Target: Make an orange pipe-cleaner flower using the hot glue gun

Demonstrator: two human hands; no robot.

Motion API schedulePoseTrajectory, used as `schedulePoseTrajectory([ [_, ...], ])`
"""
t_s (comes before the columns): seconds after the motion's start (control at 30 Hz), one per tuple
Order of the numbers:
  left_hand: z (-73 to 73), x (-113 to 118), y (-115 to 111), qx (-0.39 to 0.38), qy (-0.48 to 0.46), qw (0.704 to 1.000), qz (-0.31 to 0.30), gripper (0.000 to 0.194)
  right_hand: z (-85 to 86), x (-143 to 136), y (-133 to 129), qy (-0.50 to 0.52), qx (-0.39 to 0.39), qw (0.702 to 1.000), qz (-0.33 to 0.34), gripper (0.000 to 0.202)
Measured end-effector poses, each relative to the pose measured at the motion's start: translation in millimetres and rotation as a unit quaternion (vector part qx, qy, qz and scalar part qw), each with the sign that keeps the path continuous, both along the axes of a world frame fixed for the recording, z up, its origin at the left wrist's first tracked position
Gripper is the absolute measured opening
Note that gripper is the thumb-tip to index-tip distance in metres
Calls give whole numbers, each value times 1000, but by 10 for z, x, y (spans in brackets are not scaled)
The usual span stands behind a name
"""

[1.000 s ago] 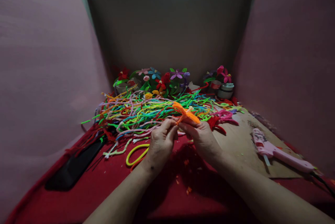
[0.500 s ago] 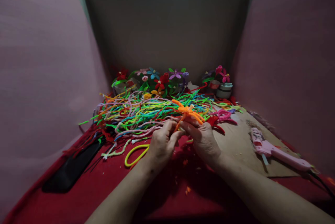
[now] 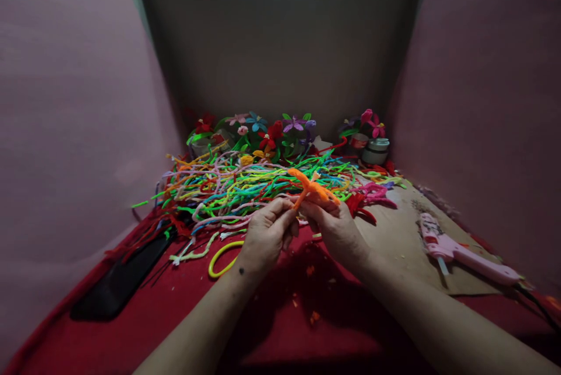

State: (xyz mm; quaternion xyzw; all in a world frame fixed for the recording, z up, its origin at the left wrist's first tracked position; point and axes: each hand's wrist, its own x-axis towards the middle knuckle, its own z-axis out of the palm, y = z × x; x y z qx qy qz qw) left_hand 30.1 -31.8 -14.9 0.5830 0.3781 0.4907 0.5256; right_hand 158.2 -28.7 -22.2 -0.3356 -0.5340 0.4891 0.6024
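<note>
An orange pipe-cleaner flower with a pale centre is held up between my two hands, over the front of the pile of pipe cleaners. My left hand pinches the tip of one orange petal between thumb and fingers. Closed around the flower's base is my right hand, whose fingers partly hide the lower petals. Behind the hands lies a wide heap of colourful pipe cleaners. A yellow loop rests on the red cloth beside my left wrist.
A pink glue gun lies on a cardboard sheet at right. At left is a black flat object. Finished flowers and a jar stand along the back. Orange scraps dot the red cloth.
My left hand has shifted slightly left and now draws one petal outward. The flower has tilted in my right hand, and its petals look more bunched on the right.
</note>
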Motion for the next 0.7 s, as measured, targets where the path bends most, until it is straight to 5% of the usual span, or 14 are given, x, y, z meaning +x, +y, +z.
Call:
schedulePoseTrajectory([
  [0.17, -12, -51, 42, -100, -87, 988, -76, 18, -44, 38, 48, -24, 2, 1000, -2, 13],
  [0.47, 15, -91, 51, -172, -150, 961, -155, 22, -85, 31, 94, 101, -70, 984, 132, 14],
  [0.6, 2, -58, 28, -97, -42, 988, -112, 22, -84, 14, 85, 116, -54, 987, 101, 13],
  [0.7, -46, -25, 21, 61, 129, 990, 9, 20, -65, -1, 69, 97, -45, 993, 45, 8],
])
